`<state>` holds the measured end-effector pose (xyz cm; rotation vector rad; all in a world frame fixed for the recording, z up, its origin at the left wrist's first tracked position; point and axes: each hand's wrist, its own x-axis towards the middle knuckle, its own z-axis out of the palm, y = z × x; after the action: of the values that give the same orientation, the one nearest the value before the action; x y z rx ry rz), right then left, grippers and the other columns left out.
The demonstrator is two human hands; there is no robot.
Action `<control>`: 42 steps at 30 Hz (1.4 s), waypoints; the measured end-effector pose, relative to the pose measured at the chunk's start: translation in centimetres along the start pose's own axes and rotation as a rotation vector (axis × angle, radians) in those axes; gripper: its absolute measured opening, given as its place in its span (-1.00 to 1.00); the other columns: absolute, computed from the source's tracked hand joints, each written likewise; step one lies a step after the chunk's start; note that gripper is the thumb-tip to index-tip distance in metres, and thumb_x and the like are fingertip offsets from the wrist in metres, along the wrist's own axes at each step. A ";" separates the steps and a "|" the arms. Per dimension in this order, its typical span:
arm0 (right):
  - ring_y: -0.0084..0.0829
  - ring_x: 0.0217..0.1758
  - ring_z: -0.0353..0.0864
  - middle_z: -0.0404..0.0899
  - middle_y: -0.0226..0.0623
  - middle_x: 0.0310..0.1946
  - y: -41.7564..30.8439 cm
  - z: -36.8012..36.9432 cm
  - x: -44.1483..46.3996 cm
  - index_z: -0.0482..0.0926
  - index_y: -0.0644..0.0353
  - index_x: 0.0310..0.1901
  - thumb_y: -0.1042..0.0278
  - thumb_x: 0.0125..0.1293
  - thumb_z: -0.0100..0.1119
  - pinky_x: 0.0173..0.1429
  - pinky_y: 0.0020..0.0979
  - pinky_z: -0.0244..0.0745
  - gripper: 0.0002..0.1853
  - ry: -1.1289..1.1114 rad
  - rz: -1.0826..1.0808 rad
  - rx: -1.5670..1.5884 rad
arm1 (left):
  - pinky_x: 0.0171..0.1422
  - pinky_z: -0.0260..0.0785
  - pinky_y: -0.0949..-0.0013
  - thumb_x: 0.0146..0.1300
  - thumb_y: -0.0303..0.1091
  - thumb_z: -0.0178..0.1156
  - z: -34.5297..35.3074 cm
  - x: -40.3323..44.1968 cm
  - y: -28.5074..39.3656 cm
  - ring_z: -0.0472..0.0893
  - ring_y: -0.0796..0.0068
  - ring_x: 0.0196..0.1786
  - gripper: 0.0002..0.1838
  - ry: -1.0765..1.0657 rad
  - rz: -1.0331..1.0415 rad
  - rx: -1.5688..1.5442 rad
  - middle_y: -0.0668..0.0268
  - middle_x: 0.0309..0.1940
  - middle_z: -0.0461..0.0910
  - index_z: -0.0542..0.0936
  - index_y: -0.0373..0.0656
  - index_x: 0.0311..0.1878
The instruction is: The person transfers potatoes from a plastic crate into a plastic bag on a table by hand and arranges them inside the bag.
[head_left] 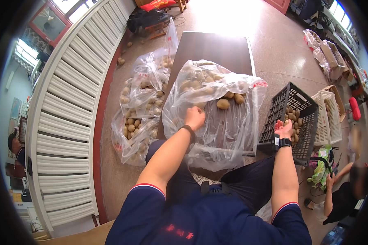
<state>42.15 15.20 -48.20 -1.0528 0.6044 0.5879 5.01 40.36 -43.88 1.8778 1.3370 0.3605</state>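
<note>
A clear plastic bag (216,134) lies spread on the dark low table before me, with several potatoes (223,103) at its mouth and more inside. Over its left part is my left hand (195,118), fingers curled and pressed together on the thin plastic. My right hand (284,129) reaches over the near side of a black plastic crate (302,98), palm turned up and fingers loosely apart, with no potato seen in it. Smaller potatoes (293,118) lie in the crate just beyond the fingers.
Further bags of potatoes (139,102) stand on the floor left of the table (216,49), near a white radiator (69,122). Right of the crate are a white basket (327,118) and a green bag (325,167). Another person (347,192) is at the lower right.
</note>
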 end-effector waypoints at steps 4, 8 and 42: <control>-0.51 -0.52 0.51 0.55 -0.39 -0.37 4.6 2.9 -8.4 0.53 0.15 -0.15 0.03 0.32 0.17 -0.50 -0.46 0.42 -0.67 -0.344 -0.254 -0.647 | 0.14 0.45 0.13 0.09 -0.22 0.21 0.7 -0.1 -0.2 0.61 -0.01 0.03 -0.61 -0.033 -0.074 0.137 -0.10 -0.06 0.61 0.62 -0.32 -0.10; -0.15 -0.27 0.69 0.65 -0.04 -0.44 13.2 3.7 -14.2 0.62 0.29 -0.27 -0.10 0.26 0.21 -0.21 -0.18 0.54 -0.52 -0.813 -0.418 -1.621 | 0.20 0.42 0.11 0.11 -0.21 0.19 0.5 0.1 -0.4 0.58 -0.02 0.10 -0.58 -0.136 -0.104 0.248 -0.09 0.01 0.58 0.60 -0.30 -0.03; -0.08 -0.08 0.66 0.69 -0.14 -0.24 17.3 -3.3 -20.8 0.68 0.12 -0.22 -0.04 0.28 0.07 -0.04 -0.10 0.55 -0.62 -1.750 -0.481 -2.383 | 0.20 0.39 0.24 0.21 -0.24 0.16 -3.1 3.5 -0.1 0.58 0.12 0.12 -0.57 -0.138 0.356 -0.270 0.06 0.04 0.61 0.56 -0.24 0.11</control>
<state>15.03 15.52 -45.33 -1.8487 -2.4879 1.3683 4.41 44.88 -42.64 1.8678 0.8154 0.5514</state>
